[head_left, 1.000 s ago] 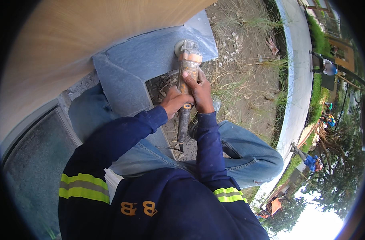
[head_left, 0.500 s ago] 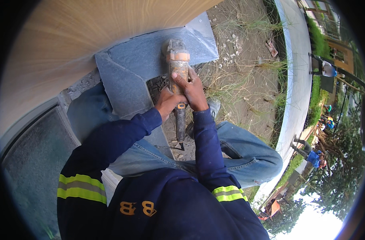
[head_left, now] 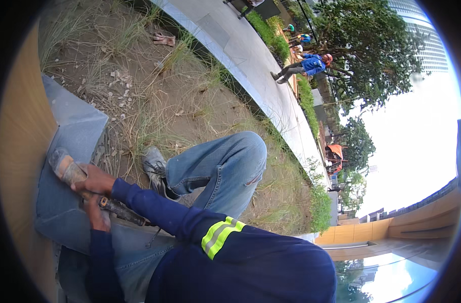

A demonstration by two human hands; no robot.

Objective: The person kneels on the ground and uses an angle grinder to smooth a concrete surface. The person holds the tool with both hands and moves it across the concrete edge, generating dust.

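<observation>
A worn, dust-coated orange angle grinder (head_left: 64, 164) rests with its head over blue-grey stone slabs (head_left: 80, 129) beside a wooden panel (head_left: 23, 151) at the far left. My right hand (head_left: 93, 179) is closed around the grinder's body. Just below it, my left hand (head_left: 95, 212) grips the same tool farther back, its fingers partly hidden. The rear handle (head_left: 124, 212) and cord reach down toward my bent legs. Whether the disc touches the stone I cannot tell.
Dry soil with grass tufts (head_left: 134, 101) lies right of the slabs, beside my shoe (head_left: 155, 166). Beyond a pale concrete path (head_left: 230, 63), a worker in blue (head_left: 311, 64) walks and other people stand among shrubs. Trees, buildings and sky fill the right.
The view has swung sharply to the right, so the grinder, my hands and the stone now sit at the far left. Both hands still hold the grinder.
</observation>
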